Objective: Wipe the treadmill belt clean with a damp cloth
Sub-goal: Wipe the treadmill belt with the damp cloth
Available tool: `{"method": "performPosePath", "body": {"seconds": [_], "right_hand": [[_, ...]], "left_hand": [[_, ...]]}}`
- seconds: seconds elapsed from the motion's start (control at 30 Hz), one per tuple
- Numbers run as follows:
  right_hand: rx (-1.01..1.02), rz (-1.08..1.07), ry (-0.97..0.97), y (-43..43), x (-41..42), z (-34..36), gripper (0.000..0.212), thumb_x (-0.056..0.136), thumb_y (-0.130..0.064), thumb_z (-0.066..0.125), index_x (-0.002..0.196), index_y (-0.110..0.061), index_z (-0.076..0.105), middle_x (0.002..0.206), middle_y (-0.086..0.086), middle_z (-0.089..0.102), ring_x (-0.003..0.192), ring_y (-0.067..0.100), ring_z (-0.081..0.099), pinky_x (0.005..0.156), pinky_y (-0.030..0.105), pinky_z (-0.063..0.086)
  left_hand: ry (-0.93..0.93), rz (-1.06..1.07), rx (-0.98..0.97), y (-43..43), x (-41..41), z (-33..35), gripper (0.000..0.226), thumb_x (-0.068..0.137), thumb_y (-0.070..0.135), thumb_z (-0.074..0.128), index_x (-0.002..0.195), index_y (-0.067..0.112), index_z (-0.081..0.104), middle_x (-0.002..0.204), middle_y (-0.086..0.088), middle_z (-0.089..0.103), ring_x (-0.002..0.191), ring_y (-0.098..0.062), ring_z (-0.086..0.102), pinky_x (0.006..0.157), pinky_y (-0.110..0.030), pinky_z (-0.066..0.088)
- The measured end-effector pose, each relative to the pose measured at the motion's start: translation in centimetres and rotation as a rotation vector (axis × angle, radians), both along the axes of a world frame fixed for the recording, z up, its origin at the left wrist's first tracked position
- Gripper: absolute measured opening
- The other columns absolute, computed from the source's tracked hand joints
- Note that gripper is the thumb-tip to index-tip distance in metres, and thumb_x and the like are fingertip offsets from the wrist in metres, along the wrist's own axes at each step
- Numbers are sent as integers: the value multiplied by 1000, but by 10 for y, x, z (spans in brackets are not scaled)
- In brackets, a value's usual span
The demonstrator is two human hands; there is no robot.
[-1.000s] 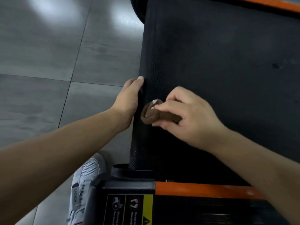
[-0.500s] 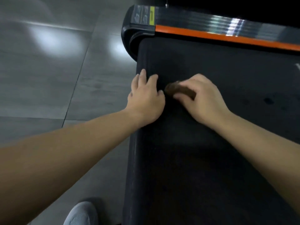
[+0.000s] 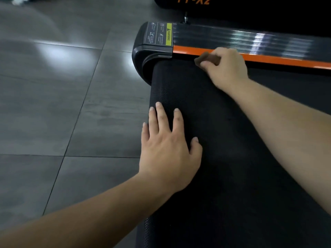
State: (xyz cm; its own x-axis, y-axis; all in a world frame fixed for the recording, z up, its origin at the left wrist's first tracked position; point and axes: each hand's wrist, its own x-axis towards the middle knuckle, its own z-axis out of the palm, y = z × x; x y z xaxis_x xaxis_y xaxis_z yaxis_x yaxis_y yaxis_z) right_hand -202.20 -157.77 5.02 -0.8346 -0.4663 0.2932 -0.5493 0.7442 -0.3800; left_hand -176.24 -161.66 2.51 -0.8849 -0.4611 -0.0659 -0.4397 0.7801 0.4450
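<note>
black textured treadmill belt point(image 3: 241, 158): fills the right and lower part of the view, its rounded end edge running along the left beside the floor. left hand point(image 3: 166, 149): lies palm down on the belt near that end edge, fingers point(image 3: 162, 117) straight and slightly spread, thumb out to the right, holding nothing; the forearm enters from the lower left corner. right hand point(image 3: 225, 67): at the far side of the belt, where it meets the side rail; fingers curled and clamped around the cloth, knuckles up; the forearm crosses the belt from the right edge of the view. small bunched brown cloth point(image 3: 206, 59): held in the right hand, only its left end showing past the fingers, sitting at the far border of the belt against the orange stripe; blurred, so whether it touches the belt or the stripe cannot be told. orange stripe point(image 3: 286, 60): runs along the glossy black ribbed side rail point(image 3: 241, 37). black moulded plastic end cap point(image 3: 152, 52): at the rail's left end, carrying a yellow and black warning label point(image 3: 161, 34). grey tiled floor point(image 3: 62, 104): left of the treadmill, with bright light reflections. orange lettering point(image 3: 194, 0): on a dark panel at the top edge, partly cut off.
</note>
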Motion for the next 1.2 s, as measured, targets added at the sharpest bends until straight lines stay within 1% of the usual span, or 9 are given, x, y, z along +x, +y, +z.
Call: {"method": "performPosePath", "body": {"seconds": [0.07,0.2,0.27,0.4,0.57,0.77,0.97,1.13,1.2], "right_hand": [[0,-25,12,-5,14,-6,31,90,-47,66,112,-25,68,112,4,60,102,23,58,80,31,41],[53,237,11,7,51,-8,27,90,-46,66,107,-25,67,99,-1,53,87,15,50,74,30,37],[111,142,49,15,28,-4,28,90,-48,65,106,-25,66,102,1,57,91,19,54,74,31,37],[27,-171,20,18,10,-4,33,91,-48,64,113,-23,65,115,5,61,104,25,59,75,33,41],[130,182,127,25,67,-7,32,93,-54,59,96,-23,66,94,-1,51,83,16,50,66,31,37],[128,-77,80,39,30,5,41,94,-57,54,100,-19,66,106,7,55,96,27,57,70,35,37],[216,273,170,58,95,0,40,94,-60,49,85,-22,59,88,-1,48,78,15,47,59,29,33],[167,-108,105,72,34,6,33,95,-51,55,101,-20,65,104,8,56,100,33,59,74,39,45],[144,-52,110,66,67,-2,30,93,-48,58,102,-21,66,104,9,55,98,31,58,74,36,45]], "left_hand": [[-1,-8,-4,1,1,0,81,91,58,23,161,23,2,167,-15,-14,154,-29,-17,126,-47,2],[-1,-8,-2,0,0,1,82,90,59,24,161,23,2,167,-16,-15,154,-29,-17,126,-47,2],[-1,-10,-6,0,0,1,82,90,59,24,161,23,3,167,-15,-14,154,-28,-16,126,-47,2],[19,7,-10,2,0,1,83,89,58,26,161,21,8,168,-18,-9,155,-31,-11,126,-49,6],[11,-3,-7,0,0,1,80,93,58,30,161,21,6,167,-17,-12,155,-30,-13,126,-48,5],[12,-7,-7,0,-1,2,78,96,57,35,161,21,7,167,-17,-11,155,-31,-13,126,-49,5],[15,7,4,1,0,4,78,96,56,37,160,21,10,168,-17,-9,155,-30,-11,126,-48,7],[-4,15,-2,3,-1,5,77,97,57,35,160,22,9,168,-16,-10,155,-29,-11,126,-48,7],[-3,14,-3,3,-2,6,77,97,57,36,160,22,10,168,-16,-9,155,-30,-10,126,-48,8]]}}
